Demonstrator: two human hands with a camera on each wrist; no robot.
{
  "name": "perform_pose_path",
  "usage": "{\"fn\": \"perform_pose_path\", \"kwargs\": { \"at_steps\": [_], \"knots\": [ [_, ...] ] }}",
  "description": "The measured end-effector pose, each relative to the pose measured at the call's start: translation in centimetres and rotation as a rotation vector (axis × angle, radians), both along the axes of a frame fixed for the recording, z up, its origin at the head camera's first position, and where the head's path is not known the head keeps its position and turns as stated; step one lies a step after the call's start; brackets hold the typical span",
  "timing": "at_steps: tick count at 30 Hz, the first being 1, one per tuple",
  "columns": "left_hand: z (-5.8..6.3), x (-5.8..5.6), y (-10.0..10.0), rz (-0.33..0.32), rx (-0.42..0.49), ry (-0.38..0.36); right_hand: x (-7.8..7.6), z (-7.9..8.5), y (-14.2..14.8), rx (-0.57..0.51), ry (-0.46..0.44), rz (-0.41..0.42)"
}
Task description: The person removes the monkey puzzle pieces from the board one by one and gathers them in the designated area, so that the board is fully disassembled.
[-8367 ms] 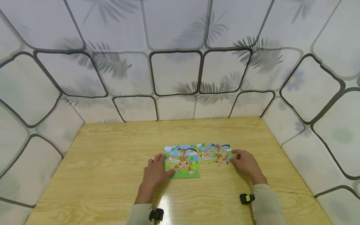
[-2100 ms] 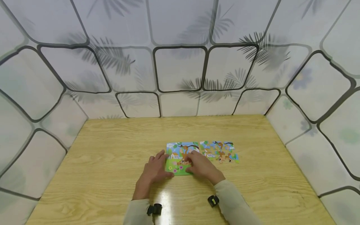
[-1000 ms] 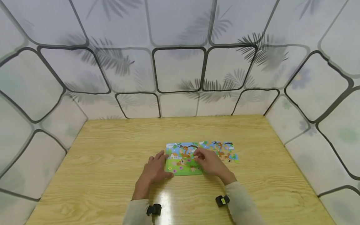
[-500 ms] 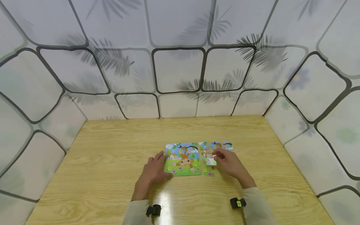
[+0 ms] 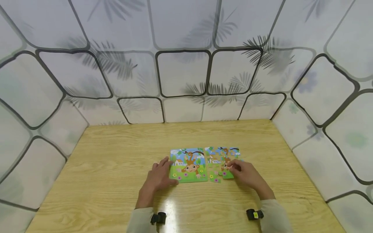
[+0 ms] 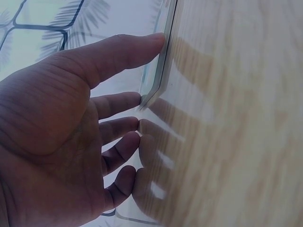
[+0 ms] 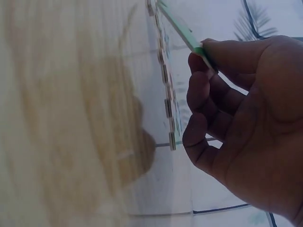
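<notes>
A square monkey picture board (image 5: 188, 176) lies on the table in the head view. My left hand (image 5: 158, 178) rests at its lower left, thumb and fingertips touching its edges, as the left wrist view also shows. Right of the board lies a partly joined jigsaw puzzle (image 5: 214, 152) with the same picture. Between thumb and fingers my right hand (image 5: 247, 174) pinches a green-edged jigsaw piece (image 5: 228, 175), over the lower part of the puzzle. In the right wrist view this piece (image 7: 182, 30) is tilted above the row of joined pieces (image 7: 168, 101). My right fingers hide some of the puzzle's right side.
The wooden table (image 5: 122, 145) is enclosed by a patterned wall (image 5: 183, 74) at the back and sides. Small flowered green pieces (image 5: 215, 178) lie at the puzzle's lower left. Each sleeve has a black wrist camera (image 5: 158, 218) beside it.
My right hand has moved right, from over the picture board to the puzzle, with the piece. Flowered pieces now show at the puzzle's lower left, unlike 8.4 s ago. My left hand stays at the board.
</notes>
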State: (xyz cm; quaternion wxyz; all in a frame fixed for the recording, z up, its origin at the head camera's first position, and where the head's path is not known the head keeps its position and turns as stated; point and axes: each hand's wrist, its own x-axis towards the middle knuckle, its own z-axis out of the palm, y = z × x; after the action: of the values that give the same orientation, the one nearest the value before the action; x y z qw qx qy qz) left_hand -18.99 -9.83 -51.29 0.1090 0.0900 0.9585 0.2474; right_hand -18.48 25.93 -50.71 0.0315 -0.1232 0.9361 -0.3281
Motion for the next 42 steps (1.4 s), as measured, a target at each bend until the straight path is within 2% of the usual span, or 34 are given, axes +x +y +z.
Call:
{"fn": "perform_pose_path", "kwargs": {
  "at_steps": [10, 16, 19, 26, 30, 35, 39, 42],
  "knots": [
    [-0.1, 0.0, 0.0, 0.006, 0.008, 0.005, 0.3, -0.3, 0.7, 0.056, -0.068, -0.019],
    [-0.1, 0.0, -0.1, 0.006, 0.014, 0.002, 0.3, -0.3, 0.7, 0.049, -0.059, -0.049],
    [-0.1, 0.0, -0.1, 0.008, 0.019, -0.001, 0.1, -0.4, 0.2, 0.042, -0.038, -0.038],
    [-0.1, 0.1, -0.1, 0.003, 0.023, 0.002, -0.6, -0.4, -3.1, -0.01, 0.0, 0.077],
    [-0.1, 0.2, 0.0, -0.005, 0.026, 0.006, -0.8, -0.3, -5.1, 0.015, 0.024, 0.128],
    [0.1, 0.3, 0.0, -0.004, 0.026, 0.004, -1.0, -0.1, -7.0, 0.026, -0.016, 0.158],
    [0.1, 0.2, 0.0, 0.008, 0.019, 0.0, -1.2, 0.0, -8.5, 0.081, -0.005, 0.183],
    [0.2, 0.2, 0.1, 0.007, 0.009, 0.0, -1.1, 0.0, -9.4, 0.171, 0.004, 0.193]
  ]
}}
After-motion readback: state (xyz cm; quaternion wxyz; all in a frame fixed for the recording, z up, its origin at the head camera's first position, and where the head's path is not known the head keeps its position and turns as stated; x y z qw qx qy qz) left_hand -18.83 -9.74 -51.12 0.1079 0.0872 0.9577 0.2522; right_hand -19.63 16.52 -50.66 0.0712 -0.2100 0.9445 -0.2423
